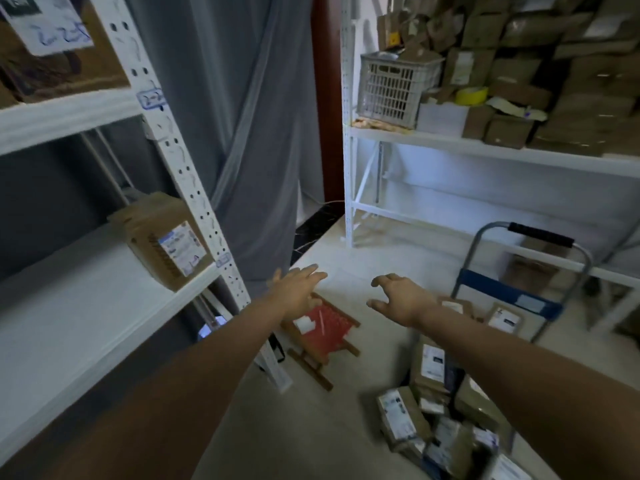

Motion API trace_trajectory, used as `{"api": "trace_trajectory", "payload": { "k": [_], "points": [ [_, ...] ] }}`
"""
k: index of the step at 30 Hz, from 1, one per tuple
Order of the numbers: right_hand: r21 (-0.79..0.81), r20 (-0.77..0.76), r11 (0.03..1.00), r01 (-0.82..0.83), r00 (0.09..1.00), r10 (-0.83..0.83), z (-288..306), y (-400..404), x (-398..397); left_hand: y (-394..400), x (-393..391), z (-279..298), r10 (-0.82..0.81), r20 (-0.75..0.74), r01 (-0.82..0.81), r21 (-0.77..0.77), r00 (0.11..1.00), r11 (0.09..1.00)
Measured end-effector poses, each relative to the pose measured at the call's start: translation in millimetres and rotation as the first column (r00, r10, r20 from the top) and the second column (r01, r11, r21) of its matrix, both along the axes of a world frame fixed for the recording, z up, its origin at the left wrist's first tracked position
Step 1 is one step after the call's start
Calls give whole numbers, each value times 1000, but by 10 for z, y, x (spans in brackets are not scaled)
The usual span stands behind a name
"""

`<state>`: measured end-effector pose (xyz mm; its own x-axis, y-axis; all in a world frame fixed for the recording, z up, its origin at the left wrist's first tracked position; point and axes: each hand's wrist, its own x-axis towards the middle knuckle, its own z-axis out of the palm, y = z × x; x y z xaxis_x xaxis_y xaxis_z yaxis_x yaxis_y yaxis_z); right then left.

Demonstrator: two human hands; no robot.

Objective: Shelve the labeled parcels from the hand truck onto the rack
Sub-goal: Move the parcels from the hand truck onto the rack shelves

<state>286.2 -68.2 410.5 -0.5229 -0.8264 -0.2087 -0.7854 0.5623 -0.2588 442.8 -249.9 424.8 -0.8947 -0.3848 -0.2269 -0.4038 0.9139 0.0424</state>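
Head view: the white rack [79, 258] fills the left side, its upper shelf cut off by the frame and its slotted upright crossing the near shelf's corner. A second white rack [485, 147] stands at the right, its shelf crammed with brown cartons too blurred to read, plus a grey slatted crate [391, 88] and a yellow tape roll [471, 95]. A grey curtain [249, 133] hangs between the two racks. The blue hand truck [519, 292] stands on the floor at the right, its black-gripped handle up; its deck is mostly hidden by the right forearm. Labeled parcels [446, 420] lie heaped at lower right, partly cut off by the frame edge, their labels unreadable. One labeled box [166, 240] sits on the left rack's lower shelf, against the upright. A small wooden stool with a red seat [325, 330] stands on the floor, partly covered by the left hand [296, 287], which reaches forward with fingers straight, empty. The right hand [398, 297] hovers with fingers loosely curled, also empty.
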Motion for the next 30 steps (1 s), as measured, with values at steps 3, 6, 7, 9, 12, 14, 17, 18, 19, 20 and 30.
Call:
{"api": "trace_trajectory", "payload": {
  "k": [3,6,7,9,12,14,17,18,19,20,30],
  "points": [
    [42,63,996,78,995,-81,-265,638,-319,496,-336,-350,-4,3,4,103,1000,995],
    [77,134,983,167,975,-176,-485,1289,-644,903,-685,-804,-19,40,10,226,999,974],
    [90,152,977,195,967,-206,-562,1505,-754,1054,-791,-961,-8,71,-12,275,997,961],
    [109,169,965,239,952,-254,-730,1899,-968,1425,-947,-1116,6,100,-45,390,995,920],
    [146,192,946,289,930,-313,-959,2382,-1212,1875,-1145,-1271,51,98,-87,409,994,908],
    [170,208,932,321,913,-352,-1052,2616,-1300,2064,-1265,-1403,1,111,-46,410,994,911],
    [183,243,909,375,879,-411,-1201,2858,-1372,2287,-1417,-1562,-50,177,-31,426,983,904],
    [192,253,903,384,870,-424,-1257,2914,-1375,2351,-1457,-1599,-64,181,-21,435,981,900],
    [203,266,898,390,861,-434,-1311,2954,-1384,2411,-1498,-1622,-83,197,-13,446,977,895],
    [219,283,889,401,846,-452,-1376,3006,-1389,2462,-1550,-1688,-109,203,3,465,973,885],
    [237,367,774,587,684,-631,-1955,3265,-1282,2747,-1853,-2274,-191,193,37,605,963,796]
  ]
}}
